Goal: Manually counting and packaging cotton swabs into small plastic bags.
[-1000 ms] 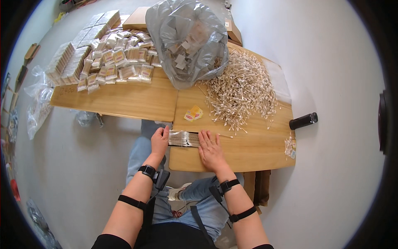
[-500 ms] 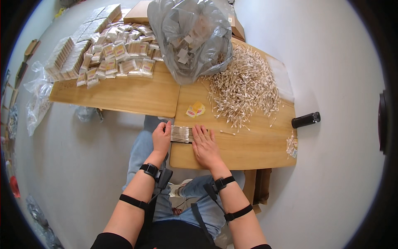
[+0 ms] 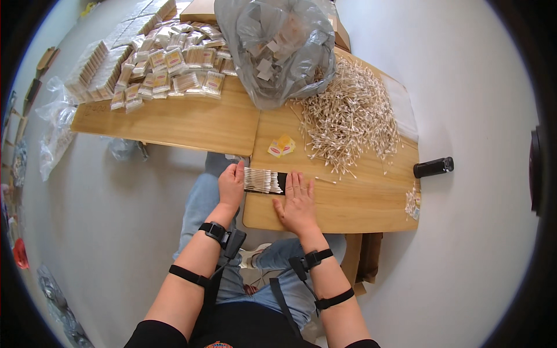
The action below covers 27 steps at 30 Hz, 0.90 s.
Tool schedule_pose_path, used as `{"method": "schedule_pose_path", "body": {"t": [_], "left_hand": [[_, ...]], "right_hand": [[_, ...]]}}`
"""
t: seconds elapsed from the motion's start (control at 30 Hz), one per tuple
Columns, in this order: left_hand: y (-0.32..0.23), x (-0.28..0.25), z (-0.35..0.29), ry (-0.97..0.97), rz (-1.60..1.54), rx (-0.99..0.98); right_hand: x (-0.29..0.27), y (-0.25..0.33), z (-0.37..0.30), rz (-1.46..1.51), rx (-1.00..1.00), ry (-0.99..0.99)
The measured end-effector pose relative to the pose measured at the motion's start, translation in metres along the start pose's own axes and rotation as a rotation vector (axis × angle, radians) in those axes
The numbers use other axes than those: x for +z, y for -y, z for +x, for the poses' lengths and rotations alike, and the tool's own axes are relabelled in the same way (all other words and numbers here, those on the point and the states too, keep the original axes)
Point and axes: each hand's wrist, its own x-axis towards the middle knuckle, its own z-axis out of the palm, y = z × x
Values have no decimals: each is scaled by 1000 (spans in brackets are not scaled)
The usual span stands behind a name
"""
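At the table's near left corner, a row of white cotton swabs [image 3: 262, 181] lies side by side on a flat black holder [image 3: 282, 182]. My left hand [image 3: 231, 184] is closed at the row's left end, thumb upward; what its fingers pinch is hidden. Fingers stretched out, my right hand [image 3: 299, 202] rests flat at the holder's right end, just off the swab tips. A loose cotton swab [image 3: 326, 180] lies to its right. Small yellow-and-white cards [image 3: 282, 146] sit on the wood beyond both hands.
A big heap of loose swabs [image 3: 351, 116] covers the far right, beside a grey plastic bag [image 3: 272, 52]. Filled swab packs [image 3: 174, 61] pile up at the far left. A black cylinder [image 3: 434, 167] stands out at the right edge, near a small swab cluster [image 3: 412, 203].
My right hand has slid right off the swabs, baring their right ends and part of the black holder. My left hand stays at the left end. The whole view has shifted slightly.
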Motion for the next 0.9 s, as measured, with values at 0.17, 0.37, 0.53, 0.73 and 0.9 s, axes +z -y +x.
{"method": "schedule_pose_path", "body": {"t": [0.17, 0.37, 0.53, 0.73, 0.9], "left_hand": [[-1, 4, 0, -11, 34, 15], [-1, 4, 0, -25, 68, 40], [-6, 3, -1, 5, 33, 12], [-4, 4, 0, -10, 64, 60], [-2, 6, -2, -7, 44, 39]], "right_hand": [[1, 14, 11, -10, 0, 38], [3, 21, 16, 6, -23, 39], [5, 29, 19, 15, -38, 25], [6, 34, 21, 23, -49, 11], [9, 28, 19, 68, -62, 9]]}}
